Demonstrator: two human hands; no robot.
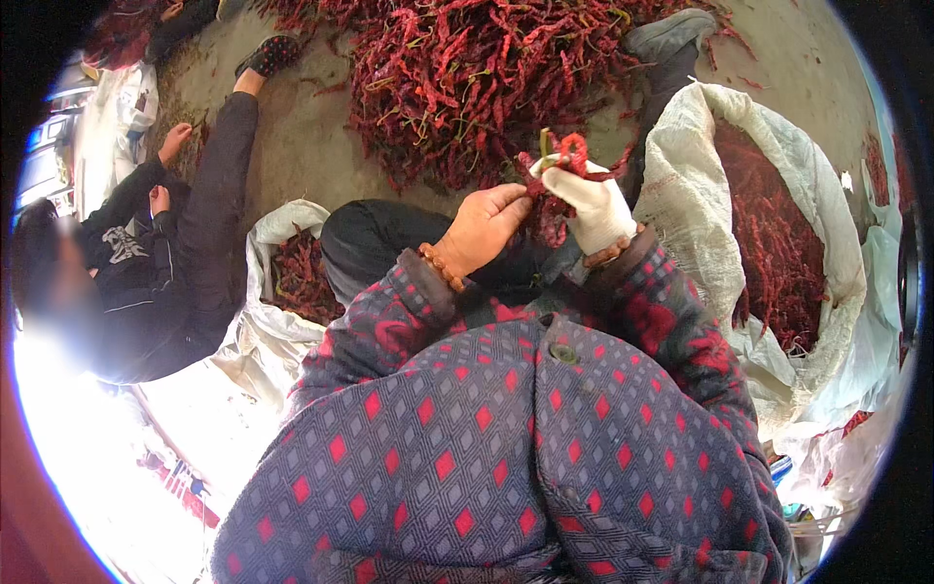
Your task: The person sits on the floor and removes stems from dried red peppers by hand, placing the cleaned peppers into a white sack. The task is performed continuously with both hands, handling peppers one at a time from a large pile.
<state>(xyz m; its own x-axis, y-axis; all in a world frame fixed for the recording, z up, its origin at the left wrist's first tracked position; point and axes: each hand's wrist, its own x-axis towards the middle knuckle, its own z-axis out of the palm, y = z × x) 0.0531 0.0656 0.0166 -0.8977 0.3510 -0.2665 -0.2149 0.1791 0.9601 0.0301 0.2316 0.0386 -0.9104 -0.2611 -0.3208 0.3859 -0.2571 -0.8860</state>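
Observation:
My right hand (592, 208), in a white glove, is closed around a small bunch of dried red chili peppers (552, 219); some stick out above the fingers, others hang below. Bare, with a beaded bracelet at the wrist, my left hand (484, 226) touches the left side of that bunch with thumb and fingertips pinched together. Whether a single pepper is between those fingertips cannot be made out. Both hands are over my lap, just short of a large heap of dried red chili peppers (467, 87) on the floor.
An open white woven sack (678, 182) of peppers stands at my right. At my left is a smaller white sack (255, 292), also holding peppers. Beyond it a person in dark clothes (175, 255) sits with one leg stretched out. Part of another person (182, 25) shows at the upper left.

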